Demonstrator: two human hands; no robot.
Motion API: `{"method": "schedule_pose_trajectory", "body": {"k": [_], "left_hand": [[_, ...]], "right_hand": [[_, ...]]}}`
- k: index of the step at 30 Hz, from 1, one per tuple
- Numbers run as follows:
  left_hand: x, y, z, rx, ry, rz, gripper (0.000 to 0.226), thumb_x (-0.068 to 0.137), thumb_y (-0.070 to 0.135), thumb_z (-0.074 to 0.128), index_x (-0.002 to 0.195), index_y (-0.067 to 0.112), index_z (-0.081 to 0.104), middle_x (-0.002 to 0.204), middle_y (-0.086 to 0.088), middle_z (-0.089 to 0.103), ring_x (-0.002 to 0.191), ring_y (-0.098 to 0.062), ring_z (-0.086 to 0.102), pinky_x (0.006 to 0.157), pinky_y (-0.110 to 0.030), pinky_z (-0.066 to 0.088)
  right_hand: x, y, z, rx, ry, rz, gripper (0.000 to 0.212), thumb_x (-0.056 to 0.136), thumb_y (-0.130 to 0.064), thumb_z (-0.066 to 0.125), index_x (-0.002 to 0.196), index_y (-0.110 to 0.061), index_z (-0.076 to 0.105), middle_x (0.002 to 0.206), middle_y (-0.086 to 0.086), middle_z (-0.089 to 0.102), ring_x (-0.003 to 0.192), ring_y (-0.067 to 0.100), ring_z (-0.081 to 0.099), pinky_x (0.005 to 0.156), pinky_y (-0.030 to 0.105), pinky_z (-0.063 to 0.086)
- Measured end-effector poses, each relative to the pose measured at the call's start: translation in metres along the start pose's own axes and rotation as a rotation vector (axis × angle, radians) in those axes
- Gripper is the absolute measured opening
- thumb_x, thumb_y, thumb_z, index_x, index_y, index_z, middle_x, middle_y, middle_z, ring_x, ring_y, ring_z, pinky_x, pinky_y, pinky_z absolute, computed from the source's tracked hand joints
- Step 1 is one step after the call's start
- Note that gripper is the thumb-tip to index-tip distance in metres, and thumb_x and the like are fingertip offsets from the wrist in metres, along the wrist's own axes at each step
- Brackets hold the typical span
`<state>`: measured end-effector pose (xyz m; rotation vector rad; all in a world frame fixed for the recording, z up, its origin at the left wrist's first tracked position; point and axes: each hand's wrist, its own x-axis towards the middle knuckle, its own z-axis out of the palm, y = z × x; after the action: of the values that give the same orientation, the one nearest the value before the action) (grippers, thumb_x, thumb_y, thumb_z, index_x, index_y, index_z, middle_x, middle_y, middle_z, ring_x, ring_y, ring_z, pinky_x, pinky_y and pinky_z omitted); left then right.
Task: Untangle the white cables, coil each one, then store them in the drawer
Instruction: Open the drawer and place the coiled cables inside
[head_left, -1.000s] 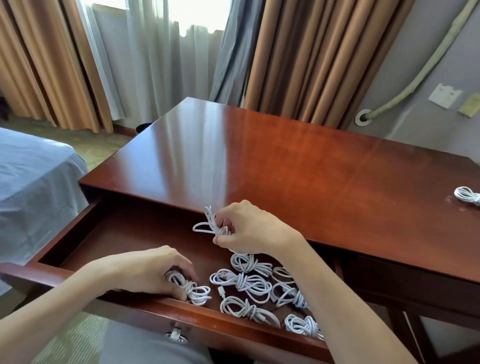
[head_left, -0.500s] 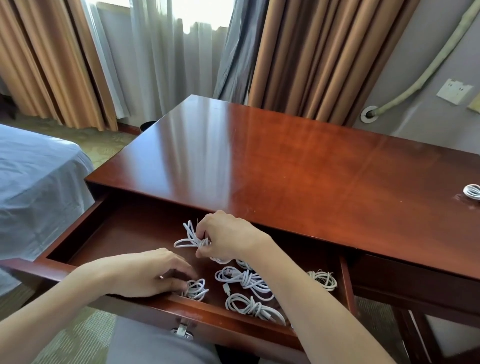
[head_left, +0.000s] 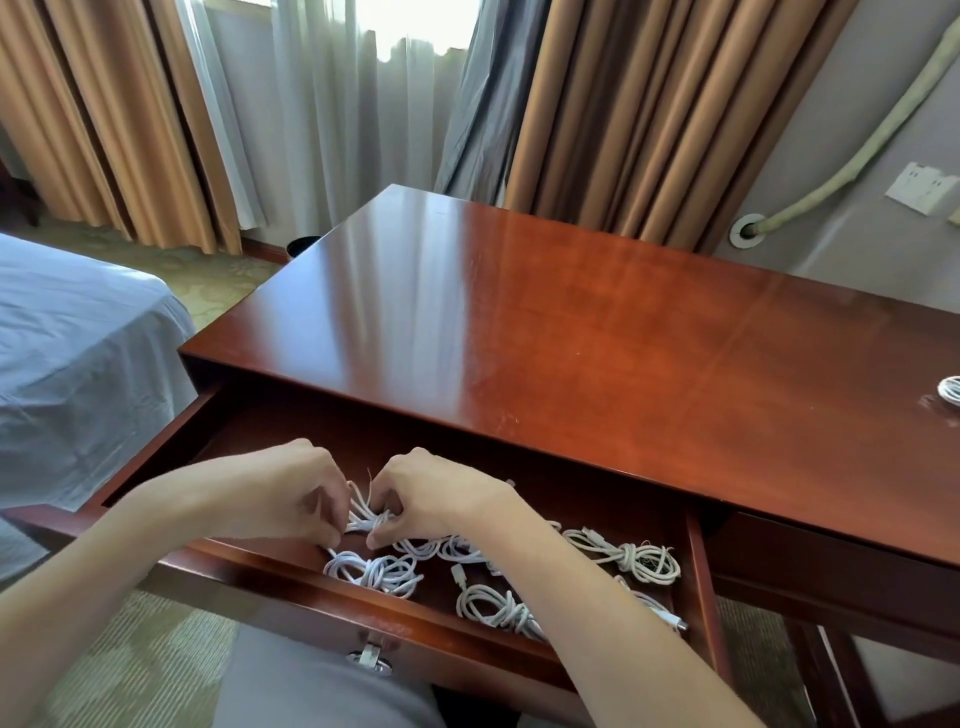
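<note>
The open wooden drawer (head_left: 291, 597) of the red-brown desk holds several coiled white cables, one at its front (head_left: 376, 571) and one at its right (head_left: 631, 558). Over the drawer's middle, my left hand (head_left: 283, 493) and my right hand (head_left: 431, 499) meet around one white cable bundle (head_left: 365, 515). Fingers of both hands pinch it from either side. My right forearm hides part of the cables below it. Another coiled white cable (head_left: 949, 388) lies on the desk top at the far right edge of view.
The glossy desk top (head_left: 545, 332) stretches behind the drawer. A bed with a blue-grey sheet (head_left: 72, 353) stands at the left. Curtains (head_left: 649, 114) hang behind the desk, and a wall socket (head_left: 922, 188) and a wrapped pipe sit at the right.
My right hand carried the cable bundle down and left into the drawer. My left hand left the front cable coil and came up to grip the same bundle.
</note>
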<state>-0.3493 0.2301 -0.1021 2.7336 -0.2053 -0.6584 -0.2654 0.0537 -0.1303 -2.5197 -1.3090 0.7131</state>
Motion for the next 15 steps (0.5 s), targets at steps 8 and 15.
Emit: {"method": "schedule_pose_trajectory", "body": {"k": [8,15], "left_hand": [[-0.005,0.017,0.013,0.063,-0.002,-0.067,0.027,0.080,0.039,0.078,0.064,0.059,0.068,0.059,0.015,0.063,0.057,-0.002,0.060,0.067,-0.029,0.057],[-0.003,0.038,0.022,0.213,-0.040,-0.017,0.018,0.092,0.047,0.065,0.106,0.058,0.068,0.086,0.018,0.051,0.091,-0.009,0.058,0.077,-0.028,0.051]], "right_hand": [[-0.007,0.007,-0.006,0.087,-0.020,-0.049,0.023,0.089,-0.036,0.077,0.100,-0.016,0.077,0.082,-0.008,0.065,0.079,0.014,0.062,0.069,0.031,0.052],[-0.010,0.002,-0.006,0.084,-0.031,-0.054,0.021,0.091,-0.035,0.075,0.103,-0.018,0.077,0.076,-0.014,0.058,0.068,0.005,0.053,0.058,0.025,0.039]]}}
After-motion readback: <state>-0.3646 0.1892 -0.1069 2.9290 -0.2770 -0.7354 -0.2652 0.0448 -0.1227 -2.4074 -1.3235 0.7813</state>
